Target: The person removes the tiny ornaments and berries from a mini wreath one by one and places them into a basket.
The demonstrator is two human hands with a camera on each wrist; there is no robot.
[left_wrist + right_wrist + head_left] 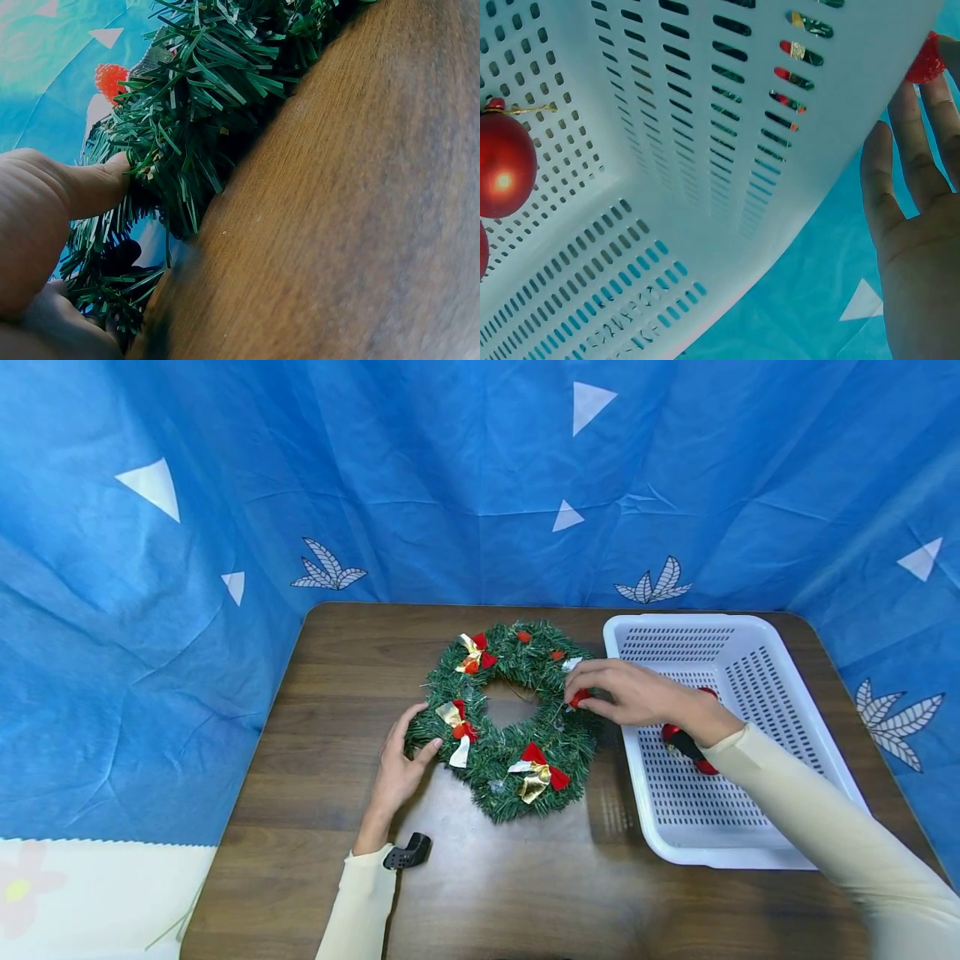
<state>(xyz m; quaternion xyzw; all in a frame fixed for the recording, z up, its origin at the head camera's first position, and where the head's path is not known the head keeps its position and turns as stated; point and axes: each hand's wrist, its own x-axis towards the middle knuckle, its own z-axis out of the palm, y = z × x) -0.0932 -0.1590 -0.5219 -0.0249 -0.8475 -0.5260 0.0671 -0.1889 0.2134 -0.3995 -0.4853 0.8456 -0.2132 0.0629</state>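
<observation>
Two bare hands are at a green wreath [491,762]: the right hand [630,692] pinches a small red ornament [579,697] against its right side, and the left hand [396,770] grips its left edge, thumb on top and fingers lower down. Around the ring sit red, gold and white bows [536,773], at the far left, left and near right. A black band [407,852] circles the left wrist. The wreath lies mid-way across a brown wooden table [300,777]. Just to its right stands a white slotted basket [639,793], beneath the right forearm, with a shiny red ball [502,169] inside. Raised characters [630,315] mark one basket wall, too unclear to read. Beyond the table's far edge hangs a blue cloth [450,468] printed with white triangles and leaves.
</observation>
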